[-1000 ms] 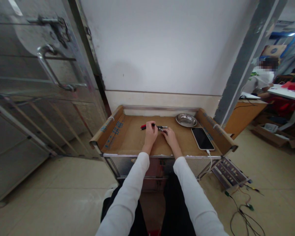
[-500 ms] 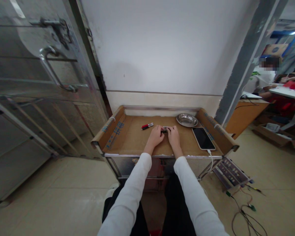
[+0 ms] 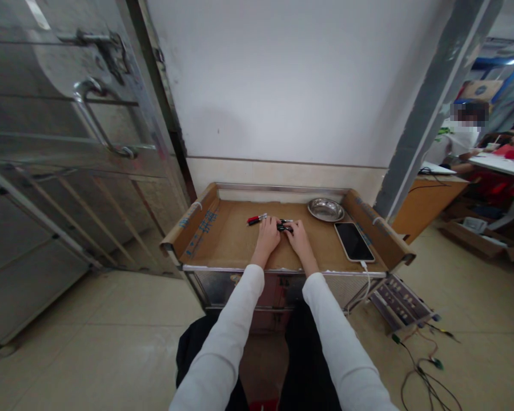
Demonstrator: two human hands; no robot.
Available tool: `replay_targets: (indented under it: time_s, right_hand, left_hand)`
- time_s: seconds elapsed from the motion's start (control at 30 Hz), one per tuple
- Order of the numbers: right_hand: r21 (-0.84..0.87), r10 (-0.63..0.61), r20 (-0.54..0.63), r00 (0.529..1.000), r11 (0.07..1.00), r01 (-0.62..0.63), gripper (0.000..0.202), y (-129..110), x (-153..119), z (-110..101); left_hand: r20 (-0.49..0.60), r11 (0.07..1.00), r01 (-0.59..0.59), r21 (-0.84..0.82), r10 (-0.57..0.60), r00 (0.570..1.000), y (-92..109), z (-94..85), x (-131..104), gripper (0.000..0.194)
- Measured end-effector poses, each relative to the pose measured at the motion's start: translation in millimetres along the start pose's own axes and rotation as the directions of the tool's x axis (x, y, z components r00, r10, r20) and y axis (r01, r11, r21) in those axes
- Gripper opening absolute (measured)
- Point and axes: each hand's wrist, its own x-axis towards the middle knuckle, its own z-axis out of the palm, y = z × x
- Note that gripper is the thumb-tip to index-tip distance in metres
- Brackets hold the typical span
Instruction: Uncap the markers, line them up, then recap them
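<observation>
Both hands are close together over the middle of the cardboard-lined cart top. My left hand (image 3: pixel 268 235) is closed on the left end of a dark pen (image 3: pixel 285 227). From the other side, the fingers of my right hand (image 3: pixel 298 238) pinch its right end. A lighter, thin pen-like piece (image 3: pixel 286 221) lies just behind it, partly hidden by the fingers. Left of my left hand lie a red pen (image 3: pixel 253 218) and a black pen (image 3: pixel 252 223) side by side, their right ends near my fingers.
A round metal dish (image 3: pixel 325 209) stands at the back right of the cart (image 3: pixel 227 251). In front of it lies a phone (image 3: pixel 353 242) with a white cable (image 3: pixel 367 279) hanging over the front edge. Cardboard walls rise at both sides. A person (image 3: pixel 462 134) sits far right.
My right hand has shifted slightly down, and my left hand has moved a little left and up. More of the dark pen shows between them. The view has shifted slightly.
</observation>
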Motion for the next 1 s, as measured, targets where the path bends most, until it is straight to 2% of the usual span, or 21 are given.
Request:
replay_targets:
  time_s: [0.17, 0.27, 0.5, 0.77, 1.0]
  right_hand:
    - [-0.068, 0.009, 0.014, 1.0, 0.998, -0.008, 0.029, -3, 0, -2]
    - [-0.047, 0.003, 0.023, 1.0, 0.999, -0.002, 0.03, -5, 1, -3]
    - [-0.021, 0.008, 0.011, 1.0, 1.0, -0.008, 0.031, -11, 1, -5]
    - [-0.143, 0.127, -0.105, 0.986, 0.98, -0.141, 0.03, -16, 0, -10]
    - [-0.259, 0.155, -0.05, 0.987, 0.952, -0.163, 0.031, -20, -3, -15]
  left_hand:
    - [0.051, 0.999, -0.044, 0.003, 0.044, 0.998, -2, 1.3, -1, 0.021]
    - [0.075, 0.997, -0.076, -0.002, 0.076, 0.994, -2, 2.6, -1, 0.016]
    - [0.066, 0.997, -0.075, -0.03, 0.077, 0.995, -4, 4.5, 0, 0.01]
    - [0.039, 0.999, -0.043, 0.017, 0.042, 0.998, -2, 3.9, -1, 0.01]
    - [0.063, 0.997, -0.081, 0.007, 0.08, 0.995, -2, 2.3, 0, 0.01]
